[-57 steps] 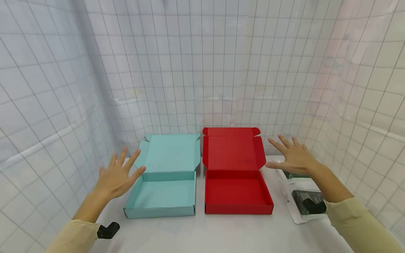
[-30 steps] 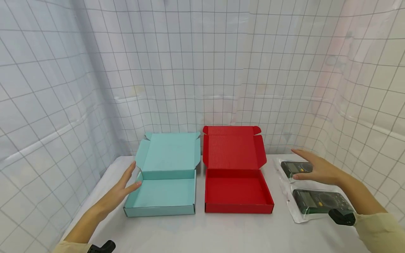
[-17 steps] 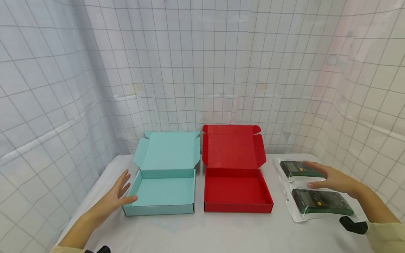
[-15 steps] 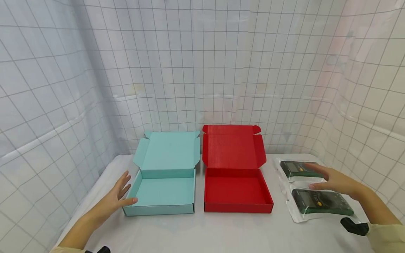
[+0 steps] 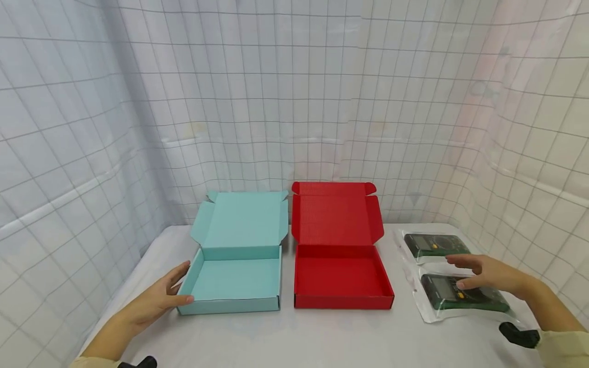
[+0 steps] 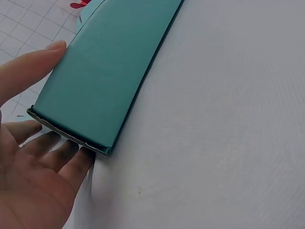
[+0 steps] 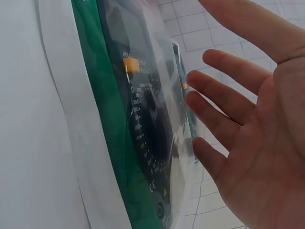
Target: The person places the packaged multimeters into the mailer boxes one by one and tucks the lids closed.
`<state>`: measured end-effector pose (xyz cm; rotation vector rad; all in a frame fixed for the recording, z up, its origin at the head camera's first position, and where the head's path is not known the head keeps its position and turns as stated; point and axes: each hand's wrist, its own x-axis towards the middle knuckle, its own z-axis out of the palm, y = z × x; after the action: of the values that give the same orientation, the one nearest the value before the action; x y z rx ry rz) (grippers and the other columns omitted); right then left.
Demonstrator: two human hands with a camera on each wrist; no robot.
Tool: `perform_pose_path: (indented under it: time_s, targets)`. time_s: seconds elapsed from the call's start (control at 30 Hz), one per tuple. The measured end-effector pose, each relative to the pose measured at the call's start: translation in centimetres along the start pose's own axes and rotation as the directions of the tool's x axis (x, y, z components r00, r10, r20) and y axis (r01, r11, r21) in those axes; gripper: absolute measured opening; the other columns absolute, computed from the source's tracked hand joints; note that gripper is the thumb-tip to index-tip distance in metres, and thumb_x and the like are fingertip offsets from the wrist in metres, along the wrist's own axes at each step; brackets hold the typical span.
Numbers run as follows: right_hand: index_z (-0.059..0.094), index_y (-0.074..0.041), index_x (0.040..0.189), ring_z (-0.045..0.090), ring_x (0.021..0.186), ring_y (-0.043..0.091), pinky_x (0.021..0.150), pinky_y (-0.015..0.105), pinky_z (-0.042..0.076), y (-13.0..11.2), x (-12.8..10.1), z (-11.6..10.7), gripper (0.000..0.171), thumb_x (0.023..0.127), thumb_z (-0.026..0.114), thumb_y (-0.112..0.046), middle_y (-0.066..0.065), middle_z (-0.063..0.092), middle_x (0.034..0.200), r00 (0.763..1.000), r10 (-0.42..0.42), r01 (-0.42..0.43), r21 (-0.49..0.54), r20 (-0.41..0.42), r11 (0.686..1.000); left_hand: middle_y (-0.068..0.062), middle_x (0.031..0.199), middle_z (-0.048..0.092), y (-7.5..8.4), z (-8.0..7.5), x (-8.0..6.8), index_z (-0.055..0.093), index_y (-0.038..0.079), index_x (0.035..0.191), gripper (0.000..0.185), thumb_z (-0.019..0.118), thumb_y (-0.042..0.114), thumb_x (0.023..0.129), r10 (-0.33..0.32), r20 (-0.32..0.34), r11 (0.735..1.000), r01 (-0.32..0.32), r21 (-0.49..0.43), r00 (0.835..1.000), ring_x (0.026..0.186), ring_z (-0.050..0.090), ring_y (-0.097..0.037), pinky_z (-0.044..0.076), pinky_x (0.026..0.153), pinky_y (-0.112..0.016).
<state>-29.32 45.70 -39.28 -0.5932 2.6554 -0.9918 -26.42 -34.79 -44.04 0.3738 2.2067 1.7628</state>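
Note:
An open teal box (image 5: 234, 278) and an open red box (image 5: 340, 276) stand side by side on the white table (image 5: 294, 337), both empty with lids raised. My left hand (image 5: 177, 286) lies open at the teal box's front left corner (image 6: 105, 81), its fingers (image 6: 62, 152) by the corner and its thumb along the side wall. Two green multimeters in clear bags lie to the right, the far one (image 5: 434, 244) uncovered. My right hand (image 5: 465, 273) hovers open just over the near multimeter (image 5: 442, 292), holding nothing. In the right wrist view, the straight fingers (image 7: 224, 100) are close to the bagged meter (image 7: 143, 119).
A gridded white curtain (image 5: 294, 102) encloses the table at the back and on both sides. Bare tabletop lies in front of the boxes. A black wrist mount (image 5: 520, 336) shows at my right sleeve.
Both hands have dropped from raised, spread positions. The left came down to the teal box's front left corner. The right moved nearer and lower, from over the far multimeter to over the near one.

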Motion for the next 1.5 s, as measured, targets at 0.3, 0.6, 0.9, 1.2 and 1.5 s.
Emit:
perform_pose_path:
  time_s: [0.3, 0.6, 0.9, 1.2, 1.5]
  targets:
    - [0.046, 0.002, 0.152, 0.032, 0.136, 0.063, 0.092, 0.076, 0.041, 0.0, 0.0, 0.4, 0.074, 0.090, 0.076, -0.023, 0.035, 0.042, 0.151, 0.998, 0.001, 0.002, -0.051, 0.067, 0.999, -0.023, 0.169, -0.015, 0.2, -0.3, 0.0, -0.006, -0.002, 0.163, 0.100, 0.069, 0.002, 0.097, -0.034, 0.010, 0.997, 0.035, -0.063, 0.999, 0.151, -0.002, -0.053, 0.045, 0.095, -0.018]
    - [0.048, -0.001, 0.151, 0.038, 0.132, 0.051, 0.092, 0.062, 0.041, 0.8, -0.1, 1.5, 0.080, 0.082, 0.083, -0.023, 0.034, 0.039, 0.152, 0.996, 0.036, -0.030, -0.071, 0.084, 0.997, -0.023, 0.169, -0.013, 0.4, -0.4, 0.2, -0.005, -0.001, 0.163, 0.099, 0.068, 0.000, 0.097, -0.023, 0.017, 0.997, 0.024, -0.072, 1.000, 0.150, 0.003, -0.052, 0.047, 0.097, -0.021]
    - [0.044, -0.001, 0.152, 0.040, 0.125, 0.042, 0.090, 0.050, 0.039, 0.9, 0.1, 1.9, 0.090, 0.077, 0.088, -0.020, 0.035, 0.037, 0.151, 0.994, 0.021, -0.010, -0.099, 0.111, 0.995, -0.025, 0.169, -0.011, 0.3, -0.4, 0.1, -0.006, -0.002, 0.163, 0.100, 0.069, 0.000, 0.097, -0.020, 0.005, 0.997, 0.020, -0.075, 1.000, 0.150, 0.000, -0.053, 0.047, 0.096, -0.020]
    - [0.046, -0.002, 0.149, 0.046, 0.118, 0.036, 0.091, 0.051, 0.041, 1.0, 0.8, 2.5, 0.096, 0.068, 0.094, -0.018, 0.029, 0.044, 0.147, 0.993, 0.055, -0.037, -0.159, 0.105, 0.987, -0.026, 0.168, -0.010, 0.1, -0.3, 0.0, -0.004, -0.003, 0.163, 0.100, 0.070, 0.000, 0.096, -0.034, -0.002, 0.997, 0.034, -0.070, 0.999, 0.150, 0.001, -0.054, 0.047, 0.096, -0.021]
    - [0.046, -0.002, 0.150, 0.046, 0.117, 0.036, 0.091, 0.052, 0.041, 1.2, 0.7, 2.4, 0.100, 0.064, 0.094, -0.015, 0.029, 0.044, 0.147, 0.993, 0.075, -0.062, -0.138, 0.091, 0.988, -0.026, 0.168, -0.011, 0.0, -0.1, 0.2, -0.003, -0.001, 0.163, 0.100, 0.071, 0.000, 0.096, -0.050, -0.005, 0.996, 0.049, -0.074, 0.999, 0.150, -0.003, -0.055, 0.045, 0.096, -0.019]
